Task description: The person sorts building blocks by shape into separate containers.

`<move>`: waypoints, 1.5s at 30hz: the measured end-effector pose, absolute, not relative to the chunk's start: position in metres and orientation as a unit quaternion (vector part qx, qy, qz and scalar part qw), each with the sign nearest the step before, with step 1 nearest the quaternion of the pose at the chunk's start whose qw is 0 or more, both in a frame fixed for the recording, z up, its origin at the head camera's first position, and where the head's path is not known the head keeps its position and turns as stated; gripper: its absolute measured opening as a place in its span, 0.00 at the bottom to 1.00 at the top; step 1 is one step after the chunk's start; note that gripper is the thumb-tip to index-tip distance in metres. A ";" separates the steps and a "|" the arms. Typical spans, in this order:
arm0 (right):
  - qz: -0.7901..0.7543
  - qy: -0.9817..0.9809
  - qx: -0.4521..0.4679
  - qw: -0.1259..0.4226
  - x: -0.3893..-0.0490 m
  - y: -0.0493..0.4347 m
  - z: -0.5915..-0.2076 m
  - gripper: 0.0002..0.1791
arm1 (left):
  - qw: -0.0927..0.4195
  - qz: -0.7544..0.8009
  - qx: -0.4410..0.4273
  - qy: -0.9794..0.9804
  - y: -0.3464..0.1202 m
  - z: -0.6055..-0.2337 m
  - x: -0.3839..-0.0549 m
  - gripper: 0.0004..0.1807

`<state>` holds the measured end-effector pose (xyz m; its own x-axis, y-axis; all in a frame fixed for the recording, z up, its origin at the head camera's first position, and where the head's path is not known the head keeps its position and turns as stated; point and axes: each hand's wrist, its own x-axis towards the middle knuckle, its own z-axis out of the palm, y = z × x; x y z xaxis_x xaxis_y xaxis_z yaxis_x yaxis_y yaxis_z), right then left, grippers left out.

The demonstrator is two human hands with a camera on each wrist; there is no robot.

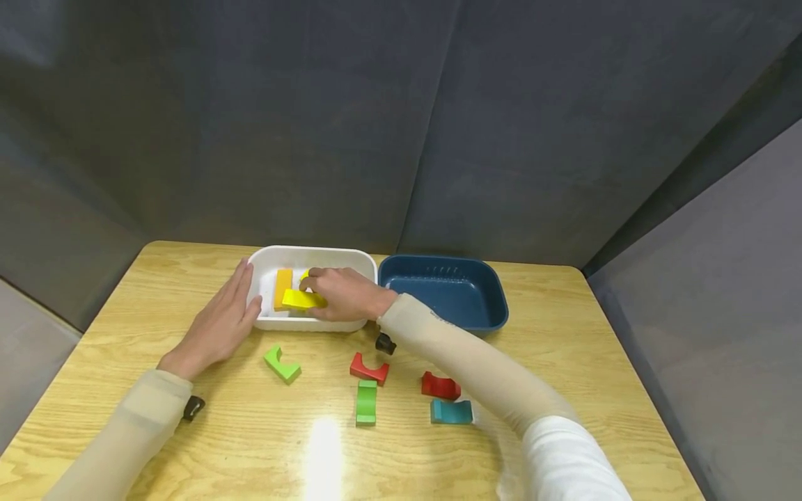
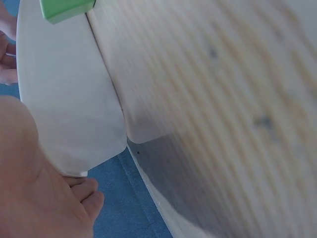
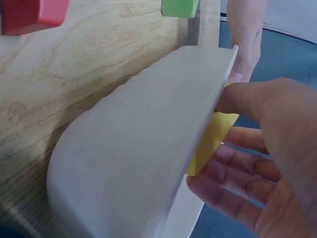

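Note:
Inside the white tub (image 1: 313, 325), my right hand (image 1: 344, 296) grips a yellow block (image 1: 302, 299), thumb on one side and fingers on the other. The same yellow block (image 3: 213, 141) shows above the tub's rim in the right wrist view. An orange block (image 1: 282, 287) lies to its left in the tub, and another yellow piece (image 1: 305, 275) is partly hidden behind my right fingers. My left hand (image 1: 222, 316) rests along the tub's left side with its fingers straight and the thumb near the front corner.
A dark blue tub (image 1: 447, 292) stands right beside the white one. In front lie arched blocks: light green (image 1: 283, 365), red (image 1: 368, 370), green (image 1: 366, 403), another red (image 1: 441, 386) and teal (image 1: 452, 412). Dark grey panels (image 1: 301, 125) rise behind the wooden table (image 1: 238, 445).

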<state>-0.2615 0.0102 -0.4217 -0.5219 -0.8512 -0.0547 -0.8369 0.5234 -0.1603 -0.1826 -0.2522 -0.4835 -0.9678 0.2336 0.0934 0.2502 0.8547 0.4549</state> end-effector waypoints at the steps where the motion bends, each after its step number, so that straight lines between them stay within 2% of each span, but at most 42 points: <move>1: -0.059 0.871 -0.484 0.064 -0.262 0.010 -0.422 0.27 | 0.017 -0.239 -0.125 -0.963 -0.252 -0.483 -0.183 0.40; 12: -0.072 0.868 -0.487 0.072 -0.261 0.010 -0.425 0.22 | 0.014 -0.241 -0.122 -0.963 -0.252 -0.482 -0.182 0.40; 21: -0.089 0.865 -0.489 0.067 -0.261 0.012 -0.427 0.23 | 0.015 -0.244 -0.121 -0.962 -0.253 -0.481 -0.181 0.40; 35: -0.095 0.854 -0.512 0.019 -0.256 0.021 -0.416 0.22 | 0.018 -0.244 -0.126 -0.961 -0.253 -0.484 -0.183 0.40; 45: -0.100 0.861 -0.497 0.045 -0.250 0.030 -0.412 0.23 | 0.014 -0.242 -0.123 -0.962 -0.252 -0.484 -0.184 0.40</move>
<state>-0.2501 0.0301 -0.4116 -0.5016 -0.8648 0.0219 -0.8469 0.4858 -0.2161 -0.1842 -0.2525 -0.4844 -0.9695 0.2292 0.0870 0.2430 0.8524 0.4631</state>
